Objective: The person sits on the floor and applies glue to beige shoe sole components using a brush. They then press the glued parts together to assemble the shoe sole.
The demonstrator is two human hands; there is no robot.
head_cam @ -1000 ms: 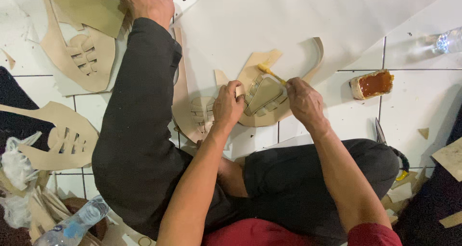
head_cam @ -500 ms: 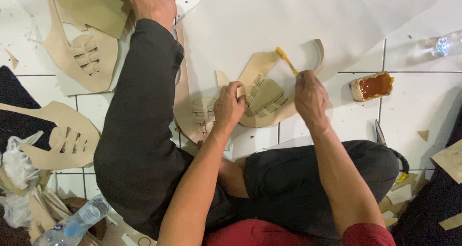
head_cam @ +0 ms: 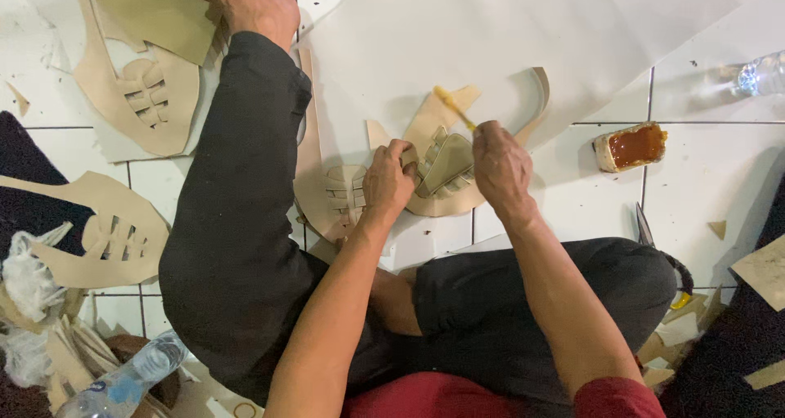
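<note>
now the right hand [head_cam: 500, 166] is drawn back a little toward the body compared with half a second ago, and the yellow brush [head_cam: 452, 107] it pinches leans up and away to the left, its tip over the upper edge of the tan cutout piece [head_cam: 446, 173]. a second ago the brush lay lower, across the piece; since then it has swung up and out, so by my reading a stroke across the surface has just ended and the brush is lifted or nearly lifted off. the right grip is narrow, fingers closed on the brush handle.

the left hand [head_cam: 388, 179] has hardly moved. its fingers are curled down and press on the left side of the same piece, pinning it against the white paper sheet [head_cam: 491, 34] that lies on the tiled floor [head_cam: 719, 181]. it pins rather than grasps.

the cutout piece sits between the two hands, partly over a second slotted tan piece [head_cam: 327, 197] beside the person's black trouser leg [head_cam: 237, 222]. well apart to the right stands a small tub of amber glue [head_cam: 631, 146], open. more tan cutouts [head_cam: 139, 99] lie at the upper left, and a plastic bottle [head_cam: 123, 385] at the lower left.
</note>
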